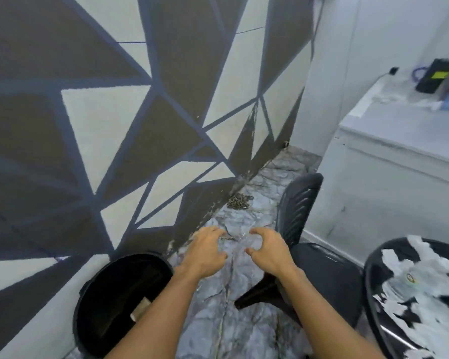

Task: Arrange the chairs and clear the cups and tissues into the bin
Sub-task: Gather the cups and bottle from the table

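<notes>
My left hand [205, 251] and my right hand [266, 251] reach forward side by side above the marble floor, fingers and thumbs loosely curved toward each other. I see nothing held between them, though the frame is blurred. A black round bin [106, 314] stands against the wall just below and left of my left forearm, with a pale scrap [140, 309] inside. A black plastic chair [319, 270] stands right of my right hand, its backrest toward the far wall. White tissues [423, 288] lie across the round black table [373, 275] at the lower right.
A wall with a grey and white triangle pattern [114, 125] fills the left. A white counter [389, 141] with a black device [434, 75] stands at the back right. A small heap of chain [239, 200] lies on the floor by the wall.
</notes>
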`<action>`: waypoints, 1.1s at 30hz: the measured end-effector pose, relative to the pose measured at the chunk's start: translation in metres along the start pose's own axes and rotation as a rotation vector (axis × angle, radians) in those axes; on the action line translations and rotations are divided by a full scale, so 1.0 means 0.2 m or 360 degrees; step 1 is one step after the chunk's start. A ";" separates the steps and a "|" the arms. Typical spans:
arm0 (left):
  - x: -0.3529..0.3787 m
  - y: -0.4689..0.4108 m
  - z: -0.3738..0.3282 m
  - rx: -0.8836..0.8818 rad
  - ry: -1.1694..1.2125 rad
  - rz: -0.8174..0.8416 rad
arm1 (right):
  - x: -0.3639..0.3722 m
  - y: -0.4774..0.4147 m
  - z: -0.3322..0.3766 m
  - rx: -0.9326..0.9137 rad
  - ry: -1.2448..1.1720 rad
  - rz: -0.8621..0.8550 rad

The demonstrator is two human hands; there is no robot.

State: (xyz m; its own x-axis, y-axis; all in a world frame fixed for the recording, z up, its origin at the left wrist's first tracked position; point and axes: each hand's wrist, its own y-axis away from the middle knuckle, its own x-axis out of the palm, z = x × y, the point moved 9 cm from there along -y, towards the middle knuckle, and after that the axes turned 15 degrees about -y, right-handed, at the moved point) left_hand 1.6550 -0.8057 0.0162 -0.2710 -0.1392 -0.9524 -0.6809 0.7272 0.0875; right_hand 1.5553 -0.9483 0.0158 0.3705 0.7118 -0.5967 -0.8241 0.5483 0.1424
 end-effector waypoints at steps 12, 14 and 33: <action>0.50 -0.03 -1.77 0.0754 -0.0109 0.0289 | -1.28 0.80 -1.04 0.0363 -0.0248 -0.0744; 0.59 0.03 -2.05 0.0899 -0.0107 0.0280 | -1.44 0.95 -1.21 0.0409 -0.0263 -0.0836; 1.04 0.03 -3.46 0.1357 0.0151 0.0453 | -2.29 1.57 -2.05 0.0889 -0.0370 -0.1463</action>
State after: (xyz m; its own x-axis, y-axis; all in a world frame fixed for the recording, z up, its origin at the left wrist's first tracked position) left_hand 1.1229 -1.2954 0.0215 -0.4331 0.0947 -0.8964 0.1458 0.9887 0.0340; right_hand 0.9508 -1.2813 0.0095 0.8634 -0.0364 -0.5033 0.0958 0.9911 0.0926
